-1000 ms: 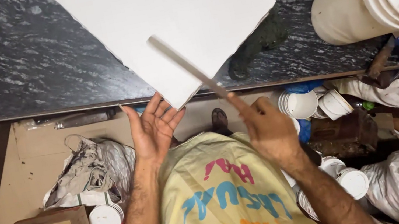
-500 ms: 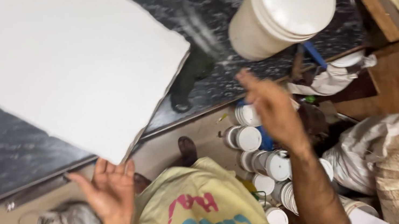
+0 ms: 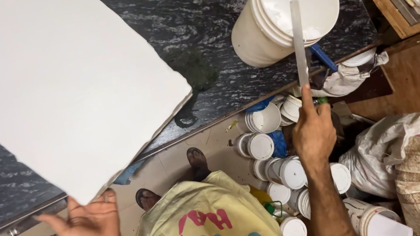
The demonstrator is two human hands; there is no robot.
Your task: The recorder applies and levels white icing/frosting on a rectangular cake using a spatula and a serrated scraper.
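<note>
Dark marbled stone forms the counter (image 3: 214, 13) across the top of the frame. We rest our left hand (image 3: 88, 226), fingers spread open, under the lower corner of the big white slab (image 3: 49, 88) that overhangs the counter edge at left. Our right hand (image 3: 313, 134), right of centre, has its fingers closed around a thin flat blade (image 3: 298, 42) pointing up over the stacked white buckets (image 3: 283, 13). Small white containers (image 3: 275, 158) crowd the floor below.

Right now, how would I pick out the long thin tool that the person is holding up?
Start at the dark marbled stone counter, then find the stack of white plastic buckets lying on it. The flat, pale straight strip crosses the bucket's mouth, gripped at its lower end by the right hand. It is the only narrow straight thing among round tubs.
</note>
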